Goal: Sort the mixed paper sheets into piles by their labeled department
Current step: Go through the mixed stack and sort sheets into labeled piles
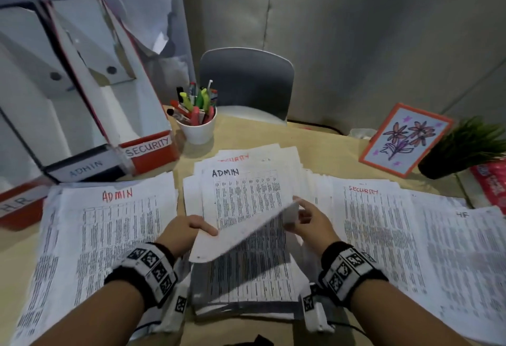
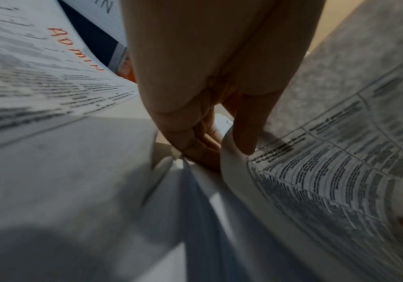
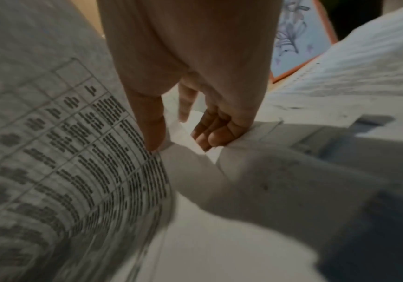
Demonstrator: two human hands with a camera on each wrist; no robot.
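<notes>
Paper sheet (image 1: 246, 203) headed ADMIN in black is sitting at the centre of the head view, lifted off the mixed stack (image 1: 246, 271) below it with its near edge raised. The left hand (image 1: 186, 229) is pinching the sheet's lower left corner, thumb lying on top; in the left wrist view the thumb is pressing on the printed face (image 2: 328, 171) while the curled fingers (image 2: 195, 137) are tucking beneath the paper. The right hand (image 1: 312, 219) is gripping the sheet's right edge, where the paper is curling over; the right wrist view is showing the thumb on the printed side (image 3: 87, 152) and the fingers (image 3: 215, 131) bent behind the margin.

Peeking out past the far edge of the lifted sheet, another page is showing SECURITY in red. Left of centre, a pile (image 1: 109, 236) topped with ADMIN in red is lying flat on the table (image 1: 323, 143). Right of centre a pile (image 1: 375, 225) marked SECURITY is lying, and at the far right a pile (image 1: 465, 250) marked HR is overlapping it.

In the upper left, file boxes are standing side by side, labelled SECURITY (image 1: 149, 144), ADMIN (image 1: 86, 167) and H.R. (image 1: 16, 202). A white cup (image 1: 198, 129) full of pens and markers is standing just right of them. At the upper right, an orange-framed flower drawing (image 1: 405, 139) is leaning beside a green potted plant (image 1: 462, 146). A grey chair (image 1: 246, 83) is standing beyond the table.
</notes>
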